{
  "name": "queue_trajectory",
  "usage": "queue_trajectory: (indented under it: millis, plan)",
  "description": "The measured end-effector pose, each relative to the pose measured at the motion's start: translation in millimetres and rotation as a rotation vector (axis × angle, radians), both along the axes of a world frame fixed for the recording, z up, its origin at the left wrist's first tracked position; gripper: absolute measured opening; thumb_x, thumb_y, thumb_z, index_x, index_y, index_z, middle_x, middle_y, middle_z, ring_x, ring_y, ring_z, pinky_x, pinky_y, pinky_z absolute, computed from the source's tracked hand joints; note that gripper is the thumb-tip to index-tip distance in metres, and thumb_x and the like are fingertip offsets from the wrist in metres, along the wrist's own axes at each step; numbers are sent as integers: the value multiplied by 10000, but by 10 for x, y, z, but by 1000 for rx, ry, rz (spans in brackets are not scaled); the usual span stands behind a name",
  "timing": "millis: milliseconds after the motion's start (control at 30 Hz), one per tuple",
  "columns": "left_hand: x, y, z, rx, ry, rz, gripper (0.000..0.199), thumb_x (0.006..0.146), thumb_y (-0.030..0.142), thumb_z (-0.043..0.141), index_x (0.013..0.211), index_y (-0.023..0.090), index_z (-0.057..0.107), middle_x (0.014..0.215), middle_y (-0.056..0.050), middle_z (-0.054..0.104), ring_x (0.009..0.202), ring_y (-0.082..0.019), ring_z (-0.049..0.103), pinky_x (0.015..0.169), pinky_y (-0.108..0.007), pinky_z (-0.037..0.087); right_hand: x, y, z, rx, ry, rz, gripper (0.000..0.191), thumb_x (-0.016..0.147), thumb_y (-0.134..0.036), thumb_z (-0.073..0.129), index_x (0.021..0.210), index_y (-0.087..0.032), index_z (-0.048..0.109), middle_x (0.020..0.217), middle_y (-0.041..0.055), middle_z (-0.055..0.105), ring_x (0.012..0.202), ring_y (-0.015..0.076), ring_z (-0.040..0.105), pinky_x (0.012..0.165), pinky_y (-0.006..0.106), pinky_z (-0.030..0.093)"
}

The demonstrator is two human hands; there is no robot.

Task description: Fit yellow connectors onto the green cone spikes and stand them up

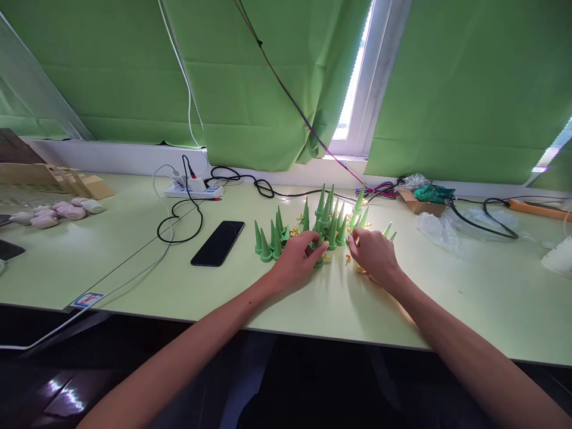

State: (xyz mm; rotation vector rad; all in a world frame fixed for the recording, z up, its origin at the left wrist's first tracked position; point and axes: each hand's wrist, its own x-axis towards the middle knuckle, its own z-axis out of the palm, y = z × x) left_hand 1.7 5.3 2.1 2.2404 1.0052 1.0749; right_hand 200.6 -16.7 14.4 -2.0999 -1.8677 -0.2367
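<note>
Taking the main cluster of green cones as the centre of a dial, with twelve toward the window, the work sits right there between both hands on the pale table. The left hand comes in from seven o'clock, thumb and forefinger curved close about a cone at the near edge, a yellow bit by the fingertips; whether it is actually pinched, I cannot tell. The right hand comes in from five o'clock, fingers bent together and downward, and what they pinch, if anything, is hidden. As for progress, many cones stand upright, including a smaller group at nine o'clock, while loose yellow pieces lie among them and an orange piece lies between the hands. By my judgement the sorting or handling is partway: loose pieces remain, but which cones are finished does not show. A black phone lies farther out toward nine.
</note>
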Motion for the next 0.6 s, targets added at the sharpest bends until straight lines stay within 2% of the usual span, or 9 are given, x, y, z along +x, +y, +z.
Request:
queue_trajectory:
  millis: [267, 433, 600]
  plan:
    - [-5, -39, 21, 11, -154, 44, 217, 915, 413, 574, 966, 205, 535, 895, 13, 587, 490, -46, 457, 477, -221, 372, -33, 10, -48, -167, -64, 85, 237, 944, -350, 487, 923, -196, 665, 818, 90, 682, 734, 226, 640, 540, 279, 305]
    - [-6, -49, 24, 69, -265, 69, 208, 904, 366, 587, 887, 208, 453, 757, 57, 494, 442, -26, 394, 446, -202, 310, -21, 13, -72, -230, -67, 110, 213, 926, -345, 507, 996, -192, 637, 846, 88, 674, 763, 231, 637, 534, 278, 308]
    - [1, -56, 24, 53, -264, 34, 205, 909, 359, 572, 879, 214, 431, 687, 69, 425, 461, -42, 398, 447, -196, 296, -7, 25, -118, -236, -46, 138, 156, 903, -227, 477, 955, -190, 619, 806, 70, 665, 707, 210, 620, 506, 278, 273]
